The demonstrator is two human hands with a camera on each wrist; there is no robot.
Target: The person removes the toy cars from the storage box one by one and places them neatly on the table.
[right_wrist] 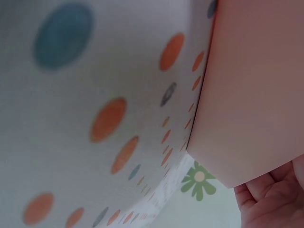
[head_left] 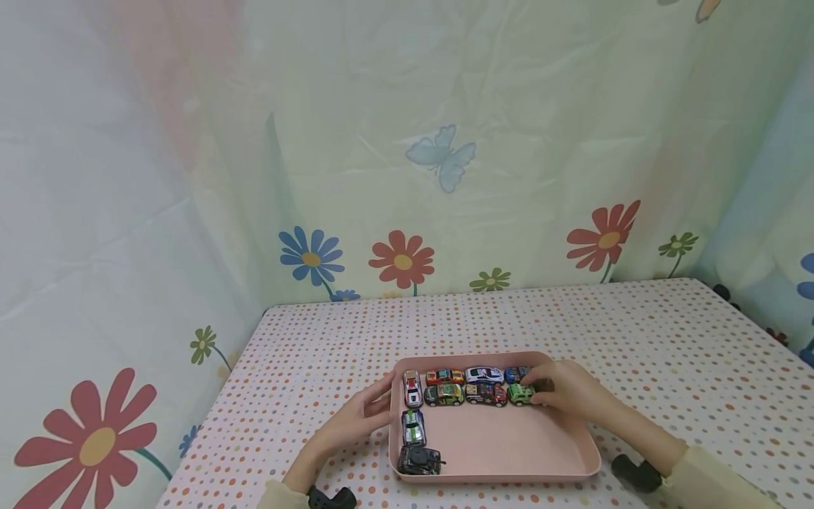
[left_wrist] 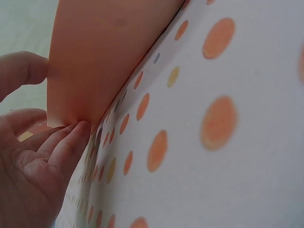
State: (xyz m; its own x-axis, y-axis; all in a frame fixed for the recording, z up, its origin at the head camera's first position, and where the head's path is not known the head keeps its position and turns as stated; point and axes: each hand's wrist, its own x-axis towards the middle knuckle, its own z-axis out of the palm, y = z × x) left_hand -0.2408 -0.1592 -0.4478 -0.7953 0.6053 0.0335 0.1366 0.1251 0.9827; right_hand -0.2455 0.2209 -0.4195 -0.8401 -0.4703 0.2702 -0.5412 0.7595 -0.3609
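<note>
A shallow pink tray point(head_left: 496, 452) lies on the table with several small toy cars in it. My left hand point(head_left: 359, 417) rests against the tray's left side, its fairly straight fingers on the outer wall point(left_wrist: 95, 57). Reaching over the right rim, my right hand point(head_left: 562, 385) pinches a green toy car point(head_left: 520, 394) between thumb and fingers. Just behind that car is a blue toy car point(head_left: 516, 374), partly covered by the fingers. Left of the green one sits a dark, multicoloured toy car point(head_left: 485, 394). The right wrist view shows this hand's fingers point(right_wrist: 270, 190) beyond the tray wall.
A white toy car point(head_left: 484, 375), a red one point(head_left: 444, 377) and a dark green one point(head_left: 444, 394) fill the tray's back rows. Down its left side stand a white-and-red car point(head_left: 413, 389), a green-striped car point(head_left: 413, 428) and a black toy vehicle point(head_left: 420, 460).
</note>
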